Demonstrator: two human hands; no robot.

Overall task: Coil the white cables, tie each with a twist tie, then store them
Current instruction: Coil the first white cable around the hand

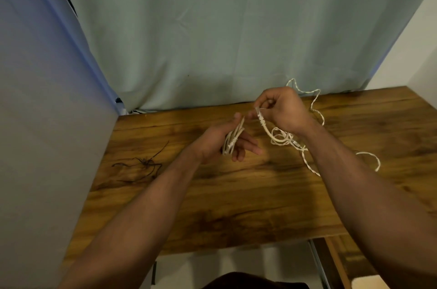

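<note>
Above the grained wooden counter (pixel 212 194), the left hand (pixel 220 139) has its grip closed around a slim bundle of white cable loops (pixel 233 139); the right hand (pixel 283 111) pinches the cable's loose end (pixel 261 118); the rest (pixel 314 109) trails in kinked curls over the counter; thin dark twist ties (pixel 142 165) lie tangled at left.
</note>
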